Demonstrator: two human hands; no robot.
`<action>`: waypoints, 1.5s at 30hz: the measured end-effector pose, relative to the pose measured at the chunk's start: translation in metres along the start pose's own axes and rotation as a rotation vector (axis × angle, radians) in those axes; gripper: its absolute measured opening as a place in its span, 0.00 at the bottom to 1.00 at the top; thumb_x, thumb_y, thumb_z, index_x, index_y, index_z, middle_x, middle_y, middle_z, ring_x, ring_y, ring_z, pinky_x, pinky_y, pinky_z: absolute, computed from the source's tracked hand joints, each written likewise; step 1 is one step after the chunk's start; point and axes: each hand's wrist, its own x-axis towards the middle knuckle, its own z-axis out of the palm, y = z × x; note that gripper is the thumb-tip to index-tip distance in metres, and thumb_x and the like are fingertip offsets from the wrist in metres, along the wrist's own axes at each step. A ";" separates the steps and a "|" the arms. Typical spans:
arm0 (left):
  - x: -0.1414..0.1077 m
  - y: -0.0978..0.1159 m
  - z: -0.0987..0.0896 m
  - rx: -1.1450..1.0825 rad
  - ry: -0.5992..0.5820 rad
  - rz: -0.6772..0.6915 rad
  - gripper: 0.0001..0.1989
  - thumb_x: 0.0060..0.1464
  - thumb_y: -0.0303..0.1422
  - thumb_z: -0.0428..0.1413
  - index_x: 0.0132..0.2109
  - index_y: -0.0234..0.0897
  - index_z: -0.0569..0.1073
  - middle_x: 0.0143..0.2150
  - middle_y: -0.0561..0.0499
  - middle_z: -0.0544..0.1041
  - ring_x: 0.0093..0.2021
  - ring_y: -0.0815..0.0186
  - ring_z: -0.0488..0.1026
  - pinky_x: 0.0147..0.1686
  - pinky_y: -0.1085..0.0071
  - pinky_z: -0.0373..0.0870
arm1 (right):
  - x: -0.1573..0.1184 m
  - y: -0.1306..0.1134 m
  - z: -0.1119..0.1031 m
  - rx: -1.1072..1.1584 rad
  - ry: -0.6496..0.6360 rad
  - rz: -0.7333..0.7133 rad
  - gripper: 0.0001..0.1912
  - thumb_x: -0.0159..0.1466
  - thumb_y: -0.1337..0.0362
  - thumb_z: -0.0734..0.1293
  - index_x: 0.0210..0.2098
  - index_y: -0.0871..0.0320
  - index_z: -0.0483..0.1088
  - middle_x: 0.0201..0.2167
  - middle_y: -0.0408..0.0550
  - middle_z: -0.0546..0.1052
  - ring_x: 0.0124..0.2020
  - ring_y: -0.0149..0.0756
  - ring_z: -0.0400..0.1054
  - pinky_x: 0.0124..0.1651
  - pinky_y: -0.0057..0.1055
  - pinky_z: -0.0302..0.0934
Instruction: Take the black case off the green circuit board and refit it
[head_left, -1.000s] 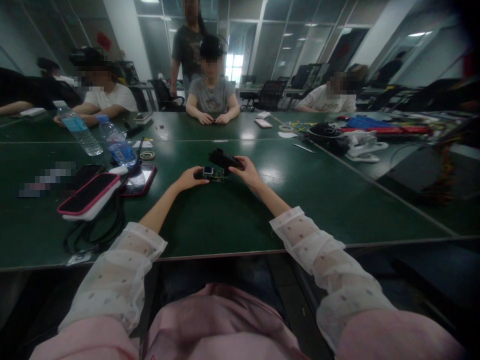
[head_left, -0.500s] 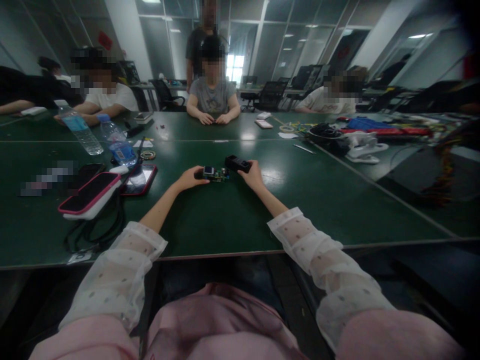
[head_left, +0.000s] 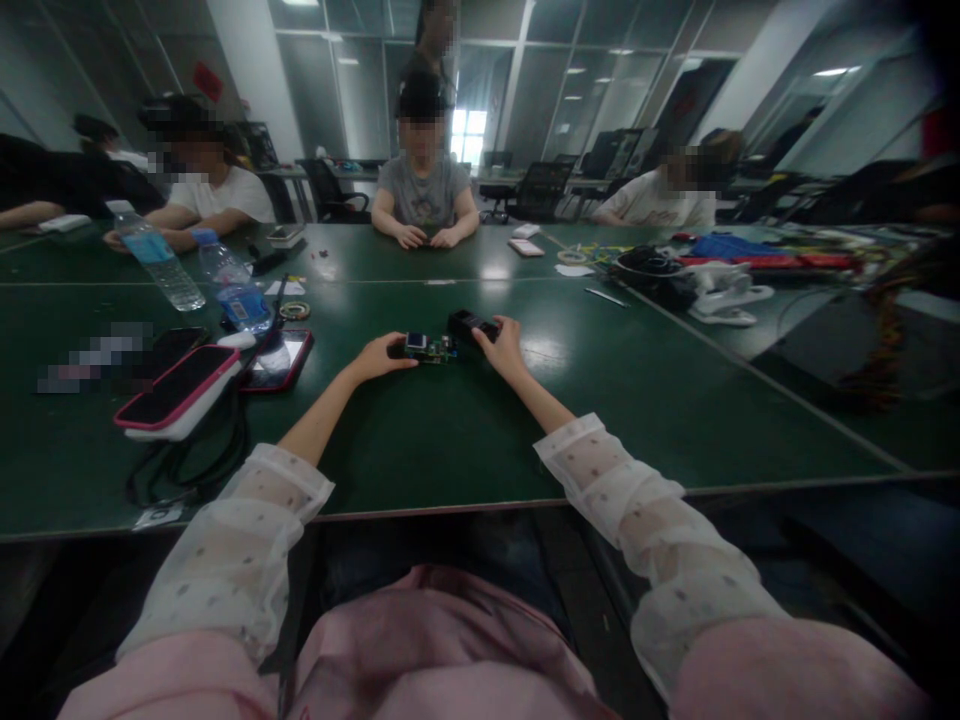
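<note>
Green and glossy, the table (head_left: pixel 427 440) runs across the room under pale ceiling lights, with a seated person (head_left: pixel 424 192) in grey at its far side. Near its middle, the board (head_left: pixel 435 349) lies with its long axis running left to right, its small screen (head_left: pixel 416 341) facing up at the left end. The left hand (head_left: pixel 382 357) has thumb and fingers closed around that end. Just to the right, the right hand (head_left: pixel 503 346) grips the black case (head_left: pixel 472 325), whose long axis slants from far left to near right. Whether either piece touches the table, I can't tell. Two bottles (head_left: pixel 159 256) stand farther left.
</note>
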 end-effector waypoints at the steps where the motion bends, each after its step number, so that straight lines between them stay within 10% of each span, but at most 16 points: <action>1: 0.000 -0.001 0.000 0.004 0.001 0.000 0.31 0.44 0.45 0.65 0.54 0.38 0.71 0.55 0.42 0.75 0.55 0.53 0.72 0.57 0.51 0.65 | 0.000 0.000 0.000 -0.010 -0.006 0.000 0.32 0.58 0.44 0.68 0.51 0.62 0.63 0.50 0.62 0.66 0.55 0.54 0.62 0.59 0.54 0.58; 17: -0.001 -0.001 -0.002 0.021 -0.005 0.012 0.31 0.46 0.45 0.65 0.55 0.37 0.71 0.55 0.41 0.75 0.55 0.53 0.72 0.56 0.51 0.66 | 0.005 -0.002 -0.001 0.125 -0.045 0.005 0.28 0.57 0.53 0.71 0.52 0.59 0.64 0.49 0.58 0.70 0.53 0.52 0.65 0.58 0.55 0.60; 28: 0.000 -0.001 0.000 0.010 0.009 -0.050 0.33 0.44 0.46 0.66 0.55 0.35 0.71 0.56 0.40 0.75 0.56 0.51 0.72 0.57 0.50 0.66 | -0.013 -0.050 -0.008 0.486 -0.374 -0.176 0.30 0.58 0.52 0.71 0.56 0.55 0.63 0.54 0.56 0.70 0.55 0.47 0.68 0.58 0.49 0.65; 38: -0.001 0.000 0.002 -0.048 0.023 -0.013 0.50 0.40 0.46 0.68 0.67 0.40 0.57 0.58 0.39 0.72 0.59 0.49 0.70 0.59 0.49 0.62 | -0.020 -0.044 -0.006 0.299 -0.511 -0.265 0.27 0.58 0.63 0.71 0.56 0.56 0.64 0.53 0.54 0.70 0.54 0.46 0.68 0.59 0.50 0.64; 45: -0.001 0.004 -0.001 0.013 0.020 -0.012 0.36 0.44 0.49 0.64 0.57 0.39 0.68 0.55 0.43 0.74 0.55 0.52 0.72 0.57 0.52 0.66 | -0.022 -0.043 -0.008 0.140 -0.539 -0.357 0.32 0.62 0.56 0.68 0.63 0.52 0.59 0.61 0.56 0.65 0.64 0.50 0.58 0.65 0.55 0.52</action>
